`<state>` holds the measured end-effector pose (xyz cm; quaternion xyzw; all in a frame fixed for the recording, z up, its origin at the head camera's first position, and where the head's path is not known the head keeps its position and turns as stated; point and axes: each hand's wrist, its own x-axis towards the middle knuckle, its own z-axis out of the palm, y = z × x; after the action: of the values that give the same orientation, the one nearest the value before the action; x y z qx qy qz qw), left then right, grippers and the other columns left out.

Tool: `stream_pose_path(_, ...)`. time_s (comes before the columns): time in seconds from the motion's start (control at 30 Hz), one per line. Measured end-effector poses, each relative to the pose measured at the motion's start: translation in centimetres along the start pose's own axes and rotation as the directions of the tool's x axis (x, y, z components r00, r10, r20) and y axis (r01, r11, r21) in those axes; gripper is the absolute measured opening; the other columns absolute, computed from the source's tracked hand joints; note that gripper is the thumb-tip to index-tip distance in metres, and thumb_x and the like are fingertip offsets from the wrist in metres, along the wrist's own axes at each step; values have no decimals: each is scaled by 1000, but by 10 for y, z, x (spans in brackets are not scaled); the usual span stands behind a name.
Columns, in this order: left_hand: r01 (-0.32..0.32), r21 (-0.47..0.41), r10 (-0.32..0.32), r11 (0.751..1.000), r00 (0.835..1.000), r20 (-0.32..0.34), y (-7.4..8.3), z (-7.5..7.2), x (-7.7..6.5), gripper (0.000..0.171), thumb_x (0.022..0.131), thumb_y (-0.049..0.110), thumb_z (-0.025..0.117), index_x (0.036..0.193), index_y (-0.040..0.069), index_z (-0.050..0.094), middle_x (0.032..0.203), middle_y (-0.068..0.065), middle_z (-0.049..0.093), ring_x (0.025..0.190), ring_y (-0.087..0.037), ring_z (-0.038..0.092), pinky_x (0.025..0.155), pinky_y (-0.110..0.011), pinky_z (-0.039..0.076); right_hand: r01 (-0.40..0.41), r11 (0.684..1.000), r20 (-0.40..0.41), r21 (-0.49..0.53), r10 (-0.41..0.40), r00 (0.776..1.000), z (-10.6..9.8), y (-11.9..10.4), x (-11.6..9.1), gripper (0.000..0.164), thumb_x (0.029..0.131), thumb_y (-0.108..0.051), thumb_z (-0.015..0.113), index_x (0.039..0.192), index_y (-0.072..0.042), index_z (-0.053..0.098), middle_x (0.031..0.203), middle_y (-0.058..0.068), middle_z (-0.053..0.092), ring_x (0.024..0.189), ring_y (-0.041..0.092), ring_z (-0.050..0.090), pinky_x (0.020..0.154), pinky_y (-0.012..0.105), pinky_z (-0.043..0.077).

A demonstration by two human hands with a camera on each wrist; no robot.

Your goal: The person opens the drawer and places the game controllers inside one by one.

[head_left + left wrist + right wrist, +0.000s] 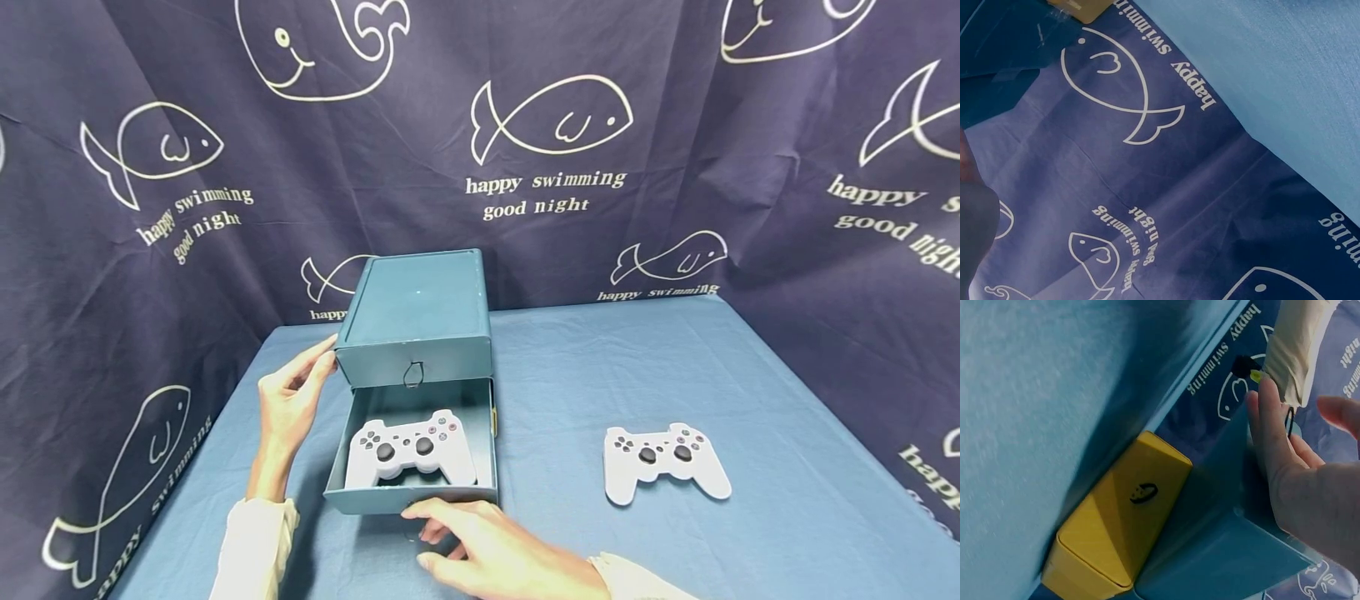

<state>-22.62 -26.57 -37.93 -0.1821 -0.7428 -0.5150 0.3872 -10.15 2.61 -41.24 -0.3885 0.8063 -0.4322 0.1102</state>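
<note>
A teal two-drawer box (420,300) stands on the blue cloth, its upper drawer closed and its lower drawer (483,475) pulled out. Inside the lower drawer lies a white game controller (411,448). My left hand (291,400) touches the box's upper left front corner, fingers mostly straight. At the lower drawer's front panel, my right hand (487,542) rests its fingers against the edge; in the right wrist view those fingers (1270,425) look extended, with the thumb apart. A second white controller (663,460) lies on the cloth to the right.
A yellow box (1122,512) sits beside the teal box's right side; only a sliver shows in the head view. A small loop pull (413,375) hangs on the upper drawer. Dark blue printed fabric (555,242) walls the blue cloth (570,367) at the back and sides.
</note>
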Motion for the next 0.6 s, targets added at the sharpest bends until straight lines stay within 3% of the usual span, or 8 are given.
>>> stream_pose_path(0.17, -1, -12, 1, 1000, 1000, 5, 1, 0, 0, 29, 93, -10, 70, 120, -3, 76, 91, 0, 77, 80, -1, 72, 75, -14, 52, 131, 991, -35, -32, -132, 991, 6, 6, 4, 34, 105, -18, 61, 139, -15, 60, 117, -5, 70, 103, -3, 63, 81, 14, 51)
stream_pose_path(0.33, 2, -14, -2, 1000, 1000, 5, 1, 0, 0, 29, 93, -10, 70, 120, -3, 75, 92, 4, 76, 80, 0, 71, 77, -14, 53, 249, 966, -118, -66, -255, 960, 16, 10, 10, 33, 104, -7, 61, 136, -7, 61, 115, 4, 70, 104, -1, 64, 78, 10, 51)
stream_pose_path(0.47, 4, -11, -4, 1000, 1000, 4, 1, 0, 0, 29, 93, -10, 70, 120, -2, 76, 92, 3, 76, 81, 1, 71, 77, -14, 52, 307, 946, -166, -105, -321, 932, 21, 12, 13, 32, 102, -3, 61, 133, -5, 63, 108, 5, 71, 99, -2, 65, 77, 9, 50)
stream_pose_path(0.6, 5, -14, -5, 1000, 1000, 4, 1, 0, 0, 29, 93, -10, 70, 120, -3, 76, 92, 2, 76, 81, 0, 71, 77, -14, 52, 313, 939, -179, -144, -336, 925, 23, 12, 14, 31, 102, -3, 61, 133, -4, 63, 109, 4, 72, 98, -3, 65, 77, 10, 51)
